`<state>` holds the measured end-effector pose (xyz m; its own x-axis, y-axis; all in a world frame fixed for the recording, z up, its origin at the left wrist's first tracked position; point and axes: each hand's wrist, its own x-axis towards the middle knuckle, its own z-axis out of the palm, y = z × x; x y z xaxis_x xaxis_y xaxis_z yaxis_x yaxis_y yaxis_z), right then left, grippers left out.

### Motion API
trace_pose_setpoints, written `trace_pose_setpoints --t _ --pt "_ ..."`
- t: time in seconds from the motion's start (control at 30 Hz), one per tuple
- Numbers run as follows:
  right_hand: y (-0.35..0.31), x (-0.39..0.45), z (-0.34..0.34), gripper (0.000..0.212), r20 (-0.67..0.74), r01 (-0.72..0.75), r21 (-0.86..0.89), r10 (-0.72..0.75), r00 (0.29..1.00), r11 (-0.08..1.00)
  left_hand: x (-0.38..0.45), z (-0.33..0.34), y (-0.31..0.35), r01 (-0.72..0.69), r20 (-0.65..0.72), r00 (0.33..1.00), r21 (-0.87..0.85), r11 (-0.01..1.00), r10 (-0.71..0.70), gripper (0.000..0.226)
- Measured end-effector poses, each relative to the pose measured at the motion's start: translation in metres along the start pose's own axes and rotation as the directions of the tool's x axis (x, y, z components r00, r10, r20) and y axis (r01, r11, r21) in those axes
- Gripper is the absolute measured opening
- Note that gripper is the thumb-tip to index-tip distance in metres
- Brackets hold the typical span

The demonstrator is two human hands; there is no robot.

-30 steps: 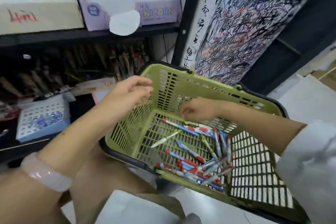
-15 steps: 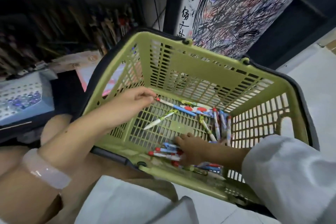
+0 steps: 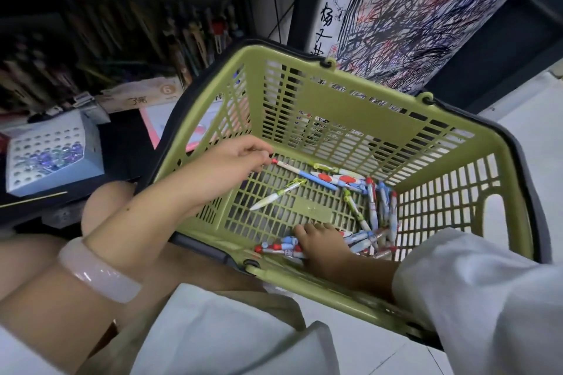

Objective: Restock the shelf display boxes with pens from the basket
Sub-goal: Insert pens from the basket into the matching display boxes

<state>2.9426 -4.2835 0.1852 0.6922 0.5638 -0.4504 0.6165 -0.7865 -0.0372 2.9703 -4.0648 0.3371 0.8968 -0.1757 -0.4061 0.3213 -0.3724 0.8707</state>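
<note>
- Head view showed both hands down inside the green basket (image 3: 350, 106), gathering pens for the shelf display boxes.
- Left hand (image 3: 225, 167) sat at about nine o'clock of the basket floor, fingertips pinched on the red tip of a red-and-blue pen (image 3: 301, 173) that lay flat, running off toward three o'clock.
- Left grip read as nearly closed, thumb and forefinger nipping that pen end; the other fingers were curled beside it.
- Right hand (image 3: 323, 243) was at six o'clock against the near wall, fingers curled down over a heap of pens (image 3: 283, 248); its grip looked closed around several, though how many it truly held I could not tell.
- A lone green-and-white pen (image 3: 278, 193) lay loose mid-floor, apart from both hands; more pens (image 3: 376, 207) were piled toward three o'clock.
- To do this step well, I judged, each hand should square its pens parallel before lifting, so that none snags in the slotted floor.
- A tip-only pinch could let the pen swing; sliding the fingers further along the barrel would steady it.
- Display box with holes (image 3: 51, 155) waited on the shelf at nine o'clock, well apart from the basket.
</note>
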Motion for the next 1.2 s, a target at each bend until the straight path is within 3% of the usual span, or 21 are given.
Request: trace_pose_setpoints --t 0.13,0.2,0.27,0.33,0.4,0.47,0.5,0.6,0.73,0.9,0.97,1.0,1.1,1.2 --pt "0.004 0.006 -0.017 0.039 0.020 -0.105 0.241 0.103 0.994 0.965 -0.001 0.000 0.002 -0.010 -0.004 1.000 -0.014 1.000 0.010 0.018" --pt "0.013 0.014 -0.040 0.026 0.014 -0.173 0.459 0.188 0.982 0.871 -0.002 -0.001 0.003 -0.028 -0.036 0.999 -0.046 0.999 0.026 0.019" --pt "0.021 0.022 -0.072 0.020 -0.029 -0.195 0.686 0.294 0.955 0.701 -0.003 -0.002 0.005 -0.047 -0.107 0.994 -0.104 0.994 0.036 0.020" --pt "0.022 0.025 -0.108 0.023 -0.080 -0.126 0.873 0.393 0.916 0.471 -0.002 -0.002 0.008 -0.060 -0.171 0.985 -0.160 0.985 0.032 0.021" --pt "0.017 0.023 -0.141 0.022 -0.110 0.019 0.978 0.435 0.894 0.208 -0.002 0.001 0.011 -0.057 -0.180 0.983 -0.186 0.981 0.023 0.015" --pt "0.006 0.022 -0.168 0.023 -0.110 0.146 0.987 0.383 0.917 -0.065 -0.004 0.005 0.015 -0.034 -0.099 0.995 -0.169 0.985 0.018 0.015" --pt "-0.001 0.021 -0.179 0.023 -0.124 0.184 0.972 0.349 0.929 -0.145 -0.005 0.008 0.017 -0.025 -0.042 0.999 -0.171 0.985 0.018 0.023" --pt "-0.022 0.018 -0.209 0.024 -0.171 0.250 0.936 0.302 0.938 -0.247 -0.007 0.017 0.026 -0.049 0.032 0.998 -0.274 0.961 0.060 0.033" --pt "-0.043 0.010 -0.237 0.018 -0.198 0.262 0.943 0.287 0.937 -0.207 -0.013 0.012 0.037 -0.092 -0.035 0.996 -0.473 0.876 0.085 0.016" --pt "-0.055 0.007 -0.257 0.019 -0.361 0.372 0.928 0.263 0.895 0.009 -0.019 -0.002 0.039 -0.196 -0.171 0.974 -0.321 0.927 0.147 0.021" --pt "-0.054 0.005 -0.264 0.010 -0.403 0.395 0.915 0.245 0.882 0.084 -0.022 -0.008 0.041 -0.257 -0.213 0.956 -0.267 0.929 0.203 0.022" --pt "-0.054 0.003 -0.268 0.005 -0.412 0.399 0.911 0.230 0.882 0.099 -0.023 -0.011 0.042 -0.281 -0.231 0.946 -0.238 0.930 0.226 0.021" --pt "-0.054 0.002 -0.275 0.022 -0.454 0.453 0.889 0.234 0.860 0.057 -0.024 -0.019 0.045 -0.308 -0.256 0.933 -0.213 0.927 0.252 0.024" --pt "-0.058 0.003 -0.283 0.025 -0.555 0.558 0.826 0.304 0.774 0.085 -0.025 -0.021 0.047 -0.312 -0.250 0.933 -0.205 0.928 0.259 0.022"
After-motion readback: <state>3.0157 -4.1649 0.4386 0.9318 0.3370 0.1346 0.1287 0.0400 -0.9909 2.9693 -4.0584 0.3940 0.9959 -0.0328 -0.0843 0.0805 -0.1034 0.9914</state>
